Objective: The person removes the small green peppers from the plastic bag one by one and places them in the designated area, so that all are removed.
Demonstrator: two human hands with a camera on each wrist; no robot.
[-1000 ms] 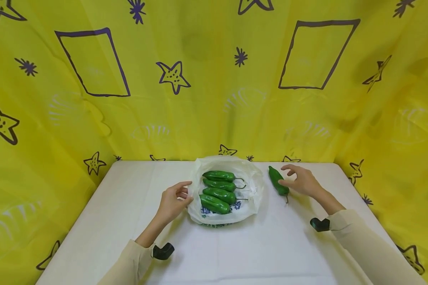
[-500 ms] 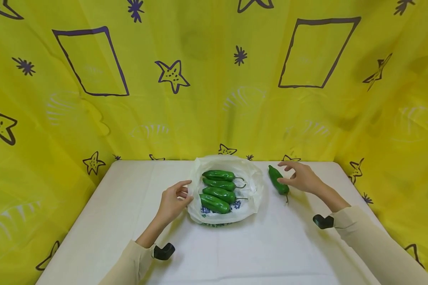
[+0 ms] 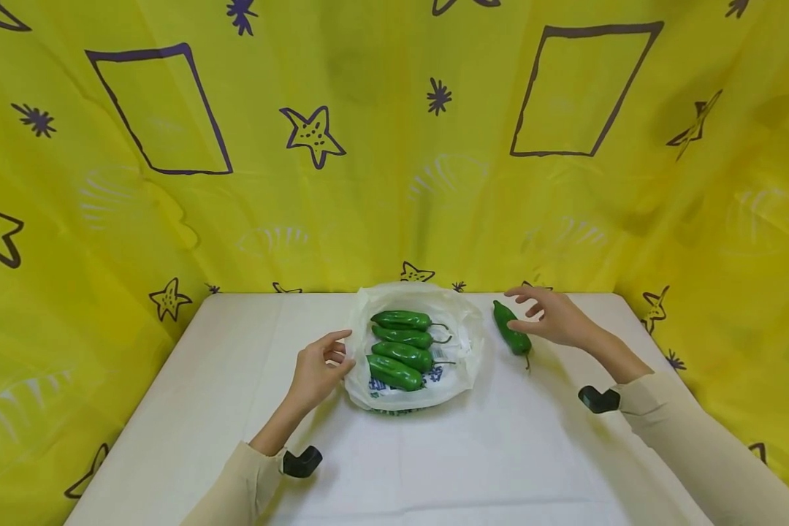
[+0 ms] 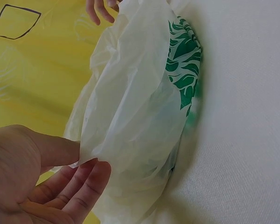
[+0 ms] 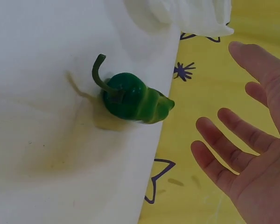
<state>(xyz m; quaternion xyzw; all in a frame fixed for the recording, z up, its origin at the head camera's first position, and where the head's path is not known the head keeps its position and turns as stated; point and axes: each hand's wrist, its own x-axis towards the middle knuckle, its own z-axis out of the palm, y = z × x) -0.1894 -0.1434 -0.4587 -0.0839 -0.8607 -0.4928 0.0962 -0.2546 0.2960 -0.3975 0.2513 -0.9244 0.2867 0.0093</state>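
Note:
In the head view, several green peppers (image 3: 402, 356) lie side by side in a whitish plastic bag (image 3: 463, 387) with its mouth spread wide. My left hand (image 3: 317, 371) pinches the bag's left rim; the left wrist view shows thumb and fingertips meeting on the thin plastic (image 4: 126, 93). One more green pepper (image 3: 511, 329) lies on the table right of the bag, its stem toward me. Over its right side hovers my right hand (image 3: 555, 318), fingers spread and holding nothing. In the right wrist view, a gap separates that hand (image 5: 256, 144) from the pepper (image 5: 130, 97).
A white cloth covers the table (image 3: 500, 453). Yellow curtain (image 3: 381, 212) with star drawings hangs behind it and along both sides, close to the table's far edge. Black wrist cameras (image 3: 301, 462) sit at both sleeves.
My right hand has shifted slightly up and to the right, with its fingers a little farther from the loose pepper. My left hand stays at the bag's rim. The head view has tilted slightly.

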